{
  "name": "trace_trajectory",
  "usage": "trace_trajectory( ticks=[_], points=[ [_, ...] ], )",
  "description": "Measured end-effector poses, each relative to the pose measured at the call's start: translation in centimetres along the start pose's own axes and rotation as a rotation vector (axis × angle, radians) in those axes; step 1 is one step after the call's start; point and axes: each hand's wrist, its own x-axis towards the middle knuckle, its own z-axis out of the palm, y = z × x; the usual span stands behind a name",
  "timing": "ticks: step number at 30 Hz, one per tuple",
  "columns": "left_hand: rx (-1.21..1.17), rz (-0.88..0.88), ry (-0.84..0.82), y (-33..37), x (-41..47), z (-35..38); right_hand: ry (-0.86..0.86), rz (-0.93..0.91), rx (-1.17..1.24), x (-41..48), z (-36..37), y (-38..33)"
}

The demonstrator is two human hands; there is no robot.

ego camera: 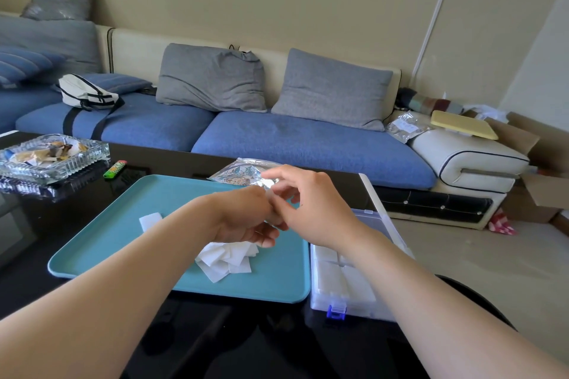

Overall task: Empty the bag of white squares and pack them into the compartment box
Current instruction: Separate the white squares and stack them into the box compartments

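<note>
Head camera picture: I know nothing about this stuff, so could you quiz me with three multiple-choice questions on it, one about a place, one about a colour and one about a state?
1. Where does the compartment box stand relative to the tray?
A) on its left
B) on its right
C) on top of it

2. What colour is the tray?
A) teal
B) red
C) yellow

3. How is the box's lid?
A) latched shut
B) missing
C) open

Answers:
1 B: the box sits beside the tray's right edge.
2 A: the tray's bare surface is teal.
3 C: the lid stands raised behind the box, and white squares show in the compartments.
</note>
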Motion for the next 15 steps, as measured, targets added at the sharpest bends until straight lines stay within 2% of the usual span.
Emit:
trace_trajectory(
  ticks=[7,11,13,15],
  points=[
    [0.19,0.094,0.018,0.4,-0.1,3.1,-0.031,0.153,0.05,-1.5,-2.9,0.0],
    [0.56,0.151,0.215,-0.4,0.9,5.0,-0.038,0.367,-0.187,-2.9,-5.1,1.1],
    [0.832,0.257,0.248,-0.9,1.1,6.1,-0.114,0.485,-0.215,-3.8,-6.3,1.5],
    [0.989,0.378,0.222,-1.1,1.0,7.4,-0.172,0.58,-0.254,-4.8,-7.5,1.9]
  ],
)
